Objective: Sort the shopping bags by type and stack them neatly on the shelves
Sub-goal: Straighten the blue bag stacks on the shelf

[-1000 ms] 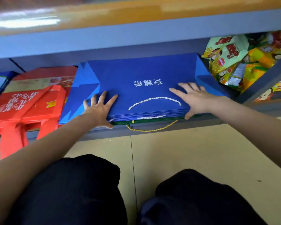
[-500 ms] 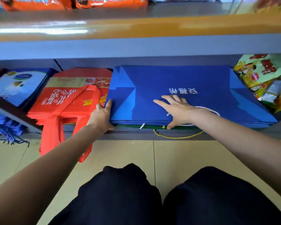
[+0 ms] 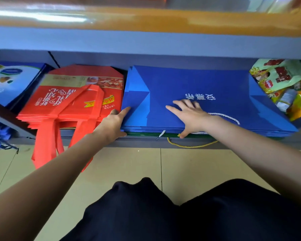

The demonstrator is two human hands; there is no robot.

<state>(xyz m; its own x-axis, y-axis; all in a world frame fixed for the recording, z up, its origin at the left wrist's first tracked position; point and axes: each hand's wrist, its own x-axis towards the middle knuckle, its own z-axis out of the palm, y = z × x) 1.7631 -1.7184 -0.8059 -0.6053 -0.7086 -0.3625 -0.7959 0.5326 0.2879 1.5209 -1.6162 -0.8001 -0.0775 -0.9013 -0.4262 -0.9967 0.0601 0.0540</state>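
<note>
Head view: the stack of flat blue paper shopping bags (image 3: 189, 94) is pressed by the flat, spread right hand (image 3: 189, 113); its left edge is touched by the left hand (image 3: 114, 123), fingers straight.

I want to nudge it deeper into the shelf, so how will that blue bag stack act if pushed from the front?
The blue bag stack looks like many flat, creased paper bags, so it is probably fairly stiff and heavy. Its smooth sheets may slide and fan apart rather than move together. The loose white cord and yellow cord could snag on the shelf edge.

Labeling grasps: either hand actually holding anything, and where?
Nothing gripped. Left hand presses the blue bag stack's left edge; right hand rests flat on top, thumb at its front edge.
</note>
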